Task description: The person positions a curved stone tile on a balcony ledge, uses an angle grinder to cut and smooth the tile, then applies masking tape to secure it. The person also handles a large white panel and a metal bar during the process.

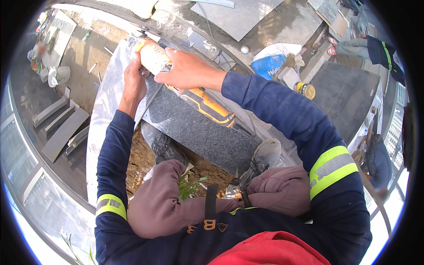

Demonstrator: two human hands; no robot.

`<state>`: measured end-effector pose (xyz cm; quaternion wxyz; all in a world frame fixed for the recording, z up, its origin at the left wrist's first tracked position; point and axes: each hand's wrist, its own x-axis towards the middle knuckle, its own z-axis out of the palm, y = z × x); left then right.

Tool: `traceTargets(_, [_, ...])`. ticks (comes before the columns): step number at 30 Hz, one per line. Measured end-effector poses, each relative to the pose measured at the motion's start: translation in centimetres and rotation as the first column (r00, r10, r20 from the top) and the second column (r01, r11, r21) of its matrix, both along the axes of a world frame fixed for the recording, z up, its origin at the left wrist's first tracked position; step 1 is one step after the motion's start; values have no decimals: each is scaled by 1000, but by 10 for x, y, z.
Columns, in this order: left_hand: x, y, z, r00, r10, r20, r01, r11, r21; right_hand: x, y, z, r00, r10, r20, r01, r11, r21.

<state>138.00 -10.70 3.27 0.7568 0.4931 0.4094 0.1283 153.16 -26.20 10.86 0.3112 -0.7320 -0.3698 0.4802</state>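
An orange and black angle grinder (207, 106) lies slantwise over a dark speckled stone slab (194, 128), its cord end toward the lower right. Its front housing, wrapped in pale, worn-looking covering, points to the upper left, where a small round metal part sticks up. My left hand (135, 81) closes around the near side of that front part. From the right, my right hand (190, 70) grips the wrapped body, thumb on top. Some fingers of both hands are hidden behind the tool. My shoes (165, 145) stand on either side of the slab.
Grey stone strips (66, 132) and a white bucket (59, 76) are at the left. A blue and white sack (269, 64) and a yellow-rimmed tin (305, 90) stand at the right, near a dark slab (344, 95). Another person (375, 51) is at the upper right.
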Motion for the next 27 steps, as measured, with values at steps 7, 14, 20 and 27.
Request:
traceTargets(7, [-1,5,-11,996,-73,43,73,997,-17,0,3,-13,999,-7,37,6,1000,26])
traceTargets(14, [-2,11,-16,997,-82,-1,82,996,-31,2,6,-9,999,-15,37,16,999,-34])
traceTargets(20, [-2,9,-14,999,-38,-22,37,999,-25,2,9,-15,997,14,72,-15,1000,8])
traceTargets(27, [1,4,-12,1000,7,12,-6,1000,-28,3,12,-21,992,34,118,-37,999,21])
